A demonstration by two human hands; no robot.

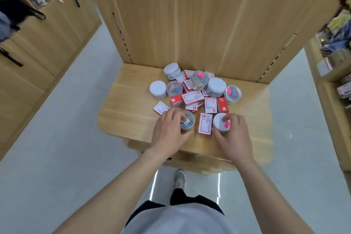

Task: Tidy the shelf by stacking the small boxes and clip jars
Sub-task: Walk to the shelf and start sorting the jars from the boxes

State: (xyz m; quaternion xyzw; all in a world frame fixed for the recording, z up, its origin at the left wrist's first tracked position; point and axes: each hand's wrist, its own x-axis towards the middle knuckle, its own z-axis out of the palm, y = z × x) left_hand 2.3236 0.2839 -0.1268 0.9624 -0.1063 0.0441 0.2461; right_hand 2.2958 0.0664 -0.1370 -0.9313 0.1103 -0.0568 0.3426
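Shelf [129,100] filling mid-frame, left hand [169,129] gripping clear clip jar [188,123] at lower centre, right hand [235,135] clasping white-lidded jar [220,120] bearing pink sticker [227,124], red-and-white boxes [191,98] lying jumbled above, printing unreadable

Shelf [123,104]: a light wood board. Near its front edge, my left grip [169,130] curls round an upright clear clip jar [188,124] filled with coloured clips. My right grip [235,135] curls round a white-lidded jar [220,120] bearing a pink sticker. One red-and-white box [205,123] lies flat between the two jars. A second box [160,108] lies flat, apart to the left. Behind, a loose box pile [191,99] lies at mixed angles. Round it stand three white-capped jars [157,89] and three transparent jars [174,88], two of these with pink stickers.
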